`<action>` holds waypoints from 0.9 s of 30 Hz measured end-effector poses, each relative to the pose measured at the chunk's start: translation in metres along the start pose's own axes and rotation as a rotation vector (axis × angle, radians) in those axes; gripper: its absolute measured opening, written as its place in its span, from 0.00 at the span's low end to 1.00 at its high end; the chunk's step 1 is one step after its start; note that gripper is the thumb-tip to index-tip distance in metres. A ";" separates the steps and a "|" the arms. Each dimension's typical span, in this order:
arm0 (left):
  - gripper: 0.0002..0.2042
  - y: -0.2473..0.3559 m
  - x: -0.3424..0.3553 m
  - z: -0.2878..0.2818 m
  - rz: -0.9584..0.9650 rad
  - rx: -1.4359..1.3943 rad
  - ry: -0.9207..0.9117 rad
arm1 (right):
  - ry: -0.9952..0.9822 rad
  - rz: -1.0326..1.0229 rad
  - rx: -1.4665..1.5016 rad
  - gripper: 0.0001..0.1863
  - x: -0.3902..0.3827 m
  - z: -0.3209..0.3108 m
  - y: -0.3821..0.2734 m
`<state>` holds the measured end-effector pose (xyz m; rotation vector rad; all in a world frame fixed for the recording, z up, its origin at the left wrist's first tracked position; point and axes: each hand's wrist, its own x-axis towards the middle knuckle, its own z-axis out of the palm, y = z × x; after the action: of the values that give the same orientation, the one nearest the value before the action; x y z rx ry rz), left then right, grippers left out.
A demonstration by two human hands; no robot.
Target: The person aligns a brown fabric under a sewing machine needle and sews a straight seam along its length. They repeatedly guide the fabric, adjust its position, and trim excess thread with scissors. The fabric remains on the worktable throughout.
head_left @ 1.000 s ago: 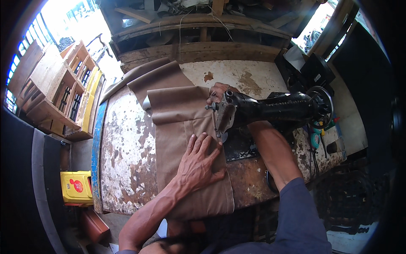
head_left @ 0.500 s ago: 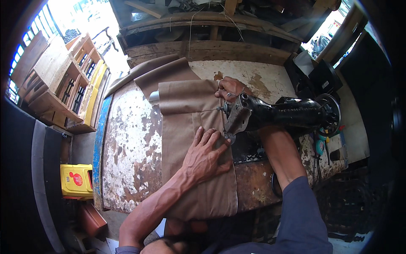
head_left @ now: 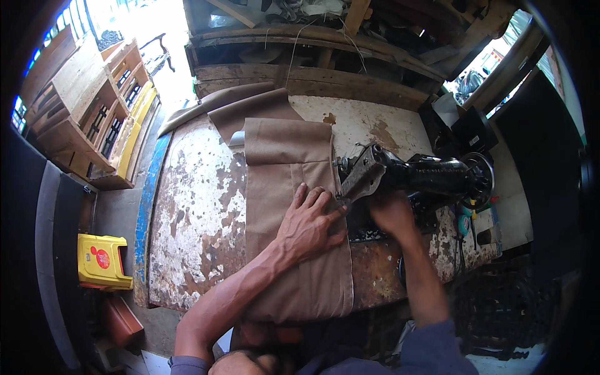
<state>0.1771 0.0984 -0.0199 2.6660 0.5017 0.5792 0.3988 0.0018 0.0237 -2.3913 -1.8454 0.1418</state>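
Note:
Brown cloth [head_left: 281,140] lies across the sewing table, its right edge running up to the needle end of a black sewing machine [head_left: 437,175]. On top of it my left hand [head_left: 312,231] lies flat with its fingers stretched forward, the fingertips close to the machine's presser area. My right hand [head_left: 392,214] is under the machine's arm, off the cloth; the machine and blur hide its fingers, so I cannot tell whether it holds anything. A handwheel [head_left: 479,180] sits at the machine's right end.
The worn, paint-flaked table [head_left: 200,212] has a blue left edge. Further brown cloth [head_left: 253,112] lies behind. Wooden shelving [head_left: 300,75] stands at the back. A yellow stool [head_left: 103,262] and wooden cabinet [head_left: 94,119] are at the left. A teal tape measure [head_left: 463,225] lies right of the machine.
My right hand has left the cloth's far right edge behind the machine and drawn back under the machine's arm. My left hand stays on the cloth. The view has shifted slightly.

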 end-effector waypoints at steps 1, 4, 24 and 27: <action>0.27 0.000 0.000 0.000 0.002 0.014 0.006 | 0.205 0.071 0.406 0.18 -0.039 -0.002 -0.023; 0.25 0.006 -0.007 0.000 -0.024 0.050 0.011 | -0.069 0.278 0.409 0.22 -0.122 -0.008 -0.081; 0.21 0.054 -0.122 -0.039 -0.162 0.082 0.023 | -0.363 0.601 1.514 0.21 -0.262 0.174 -0.148; 0.21 0.049 -0.119 -0.041 -0.129 0.072 0.019 | -0.470 0.747 1.202 0.16 -0.274 0.121 -0.138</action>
<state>0.0696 0.0180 -0.0027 2.6729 0.7062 0.5585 0.1794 -0.2245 -0.0741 -1.9496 -0.4356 1.4562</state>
